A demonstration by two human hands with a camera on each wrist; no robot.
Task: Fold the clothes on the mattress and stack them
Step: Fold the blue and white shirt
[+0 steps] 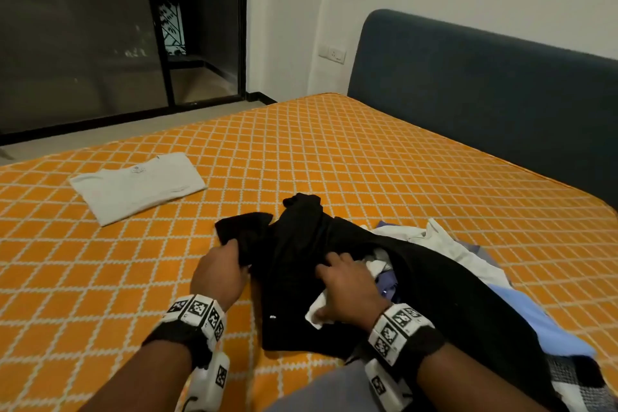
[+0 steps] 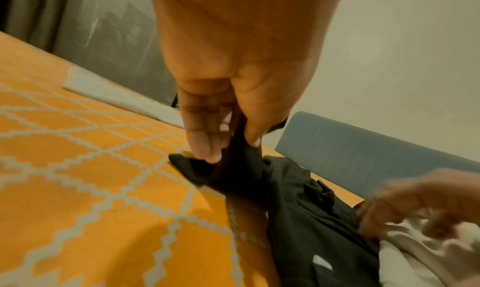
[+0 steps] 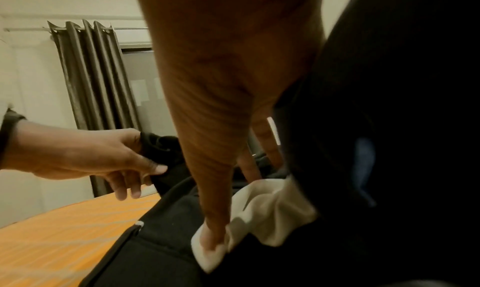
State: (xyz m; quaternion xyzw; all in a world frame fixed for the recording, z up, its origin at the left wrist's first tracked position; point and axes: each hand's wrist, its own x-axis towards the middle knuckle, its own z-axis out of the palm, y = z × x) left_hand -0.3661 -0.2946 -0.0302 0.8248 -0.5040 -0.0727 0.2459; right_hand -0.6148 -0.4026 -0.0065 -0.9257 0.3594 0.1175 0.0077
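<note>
Hands work near the front edge of the orange mattress (image 1: 334, 150) with its white diamond quilting. The left hand (image 1: 219, 273) pinches a bunched end of the crumpled black cloth garment (image 1: 301, 244) between thumb and fingers; the right hand (image 1: 347, 291) lies spread on it, thumb on a white scrap (image 1: 316, 313). A mixed pile of unfolded clothes (image 1: 468, 264) lies right, a folded white T-shirt (image 1: 137, 186) far left.

Our left grip (image 1: 219, 273) sits at seven o'clock, thumb and fingers pinched closed; our right grip (image 1: 347, 293) at five o'clock lies palm-down, fingers spread forward.
</note>
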